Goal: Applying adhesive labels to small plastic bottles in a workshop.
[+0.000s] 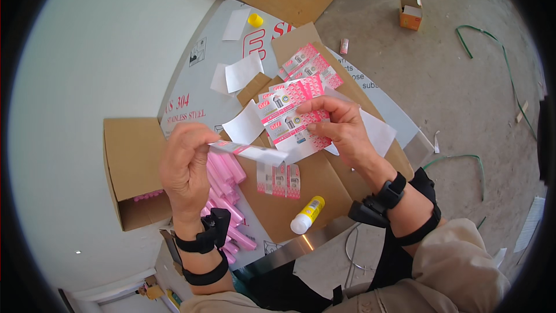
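My left hand is closed in a pinch on one end of a pink-and-white printed paper label, which is tilted and curls at its far end. With thumb and forefinger, my right hand pinches the right edge of a printed label sheet in pink, white and grey. More printed labels lie fanned out behind it on brown cardboard. Close to me, another small label sheet rests on the cardboard. A yellow glue stick with a white end lies nearby.
Several pink plastic rolls are piled beside my left wrist. An open cardboard box stands at the left. White paper pieces and a yellow cap lie farther back. An orange box and green straps are on the floor.
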`<action>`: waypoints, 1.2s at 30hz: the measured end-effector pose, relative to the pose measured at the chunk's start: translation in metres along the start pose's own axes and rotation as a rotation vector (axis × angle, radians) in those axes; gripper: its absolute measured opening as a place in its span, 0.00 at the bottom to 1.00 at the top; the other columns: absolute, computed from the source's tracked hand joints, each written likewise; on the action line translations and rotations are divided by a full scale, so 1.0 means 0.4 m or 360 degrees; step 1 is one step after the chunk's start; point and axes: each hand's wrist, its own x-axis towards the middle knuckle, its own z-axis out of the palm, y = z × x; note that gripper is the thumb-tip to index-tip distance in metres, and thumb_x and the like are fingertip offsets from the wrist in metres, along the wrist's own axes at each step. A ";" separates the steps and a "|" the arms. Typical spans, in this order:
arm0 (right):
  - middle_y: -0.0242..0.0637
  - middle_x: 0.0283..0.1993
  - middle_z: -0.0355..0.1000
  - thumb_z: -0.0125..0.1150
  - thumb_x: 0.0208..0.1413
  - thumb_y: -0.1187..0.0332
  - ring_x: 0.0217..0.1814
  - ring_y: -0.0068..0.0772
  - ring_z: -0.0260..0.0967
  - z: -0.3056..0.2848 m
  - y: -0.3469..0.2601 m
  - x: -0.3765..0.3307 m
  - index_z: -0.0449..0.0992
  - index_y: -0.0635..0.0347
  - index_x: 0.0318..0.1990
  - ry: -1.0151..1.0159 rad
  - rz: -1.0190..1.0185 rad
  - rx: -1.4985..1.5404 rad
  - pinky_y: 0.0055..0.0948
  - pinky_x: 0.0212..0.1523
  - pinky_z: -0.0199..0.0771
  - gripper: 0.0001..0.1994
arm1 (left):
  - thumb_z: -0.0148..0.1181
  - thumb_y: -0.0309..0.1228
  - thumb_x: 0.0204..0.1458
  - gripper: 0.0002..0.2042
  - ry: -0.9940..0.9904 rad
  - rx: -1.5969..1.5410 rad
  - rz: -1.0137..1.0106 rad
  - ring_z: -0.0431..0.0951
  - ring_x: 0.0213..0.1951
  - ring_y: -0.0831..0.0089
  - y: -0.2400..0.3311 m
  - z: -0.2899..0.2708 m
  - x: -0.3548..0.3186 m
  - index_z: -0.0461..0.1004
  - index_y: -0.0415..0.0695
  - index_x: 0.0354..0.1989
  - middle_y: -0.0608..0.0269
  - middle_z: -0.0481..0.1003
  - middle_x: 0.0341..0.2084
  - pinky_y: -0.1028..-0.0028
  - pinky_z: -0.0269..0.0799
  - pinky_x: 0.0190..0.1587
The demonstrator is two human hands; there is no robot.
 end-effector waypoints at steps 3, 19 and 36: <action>0.32 0.39 0.73 0.51 0.44 0.86 0.40 0.20 0.69 -0.003 0.003 -0.002 0.76 0.64 0.39 -0.0059 -0.0013 -0.0091 0.19 0.39 0.71 0.14 | 0.59 0.17 0.44 0.06 -0.0202 -0.0237 -0.0103 0.69 0.32 0.70 0.008 0.013 0.011 0.75 0.40 0.30 0.61 0.70 0.28 0.74 0.65 0.33; 0.30 0.37 0.73 0.62 0.45 0.81 0.38 0.18 0.69 0.004 -0.007 0.001 0.75 0.65 0.37 -0.0139 0.0098 0.0099 0.19 0.41 0.70 0.09 | 0.58 0.13 0.42 0.09 -0.0283 -0.0737 -0.0151 0.72 0.39 0.73 -0.064 0.114 -0.025 0.78 0.39 0.29 0.60 0.67 0.39 0.78 0.69 0.39; 0.26 0.33 0.68 0.61 0.39 0.84 0.39 0.17 0.63 0.009 0.010 -0.003 0.70 0.62 0.32 0.0010 -0.0333 -0.0473 0.19 0.43 0.65 0.12 | 0.60 0.21 0.46 0.21 0.0050 -0.2079 -0.1448 0.73 0.45 0.69 -0.024 0.215 -0.059 0.65 0.35 0.51 0.54 0.72 0.45 0.68 0.69 0.50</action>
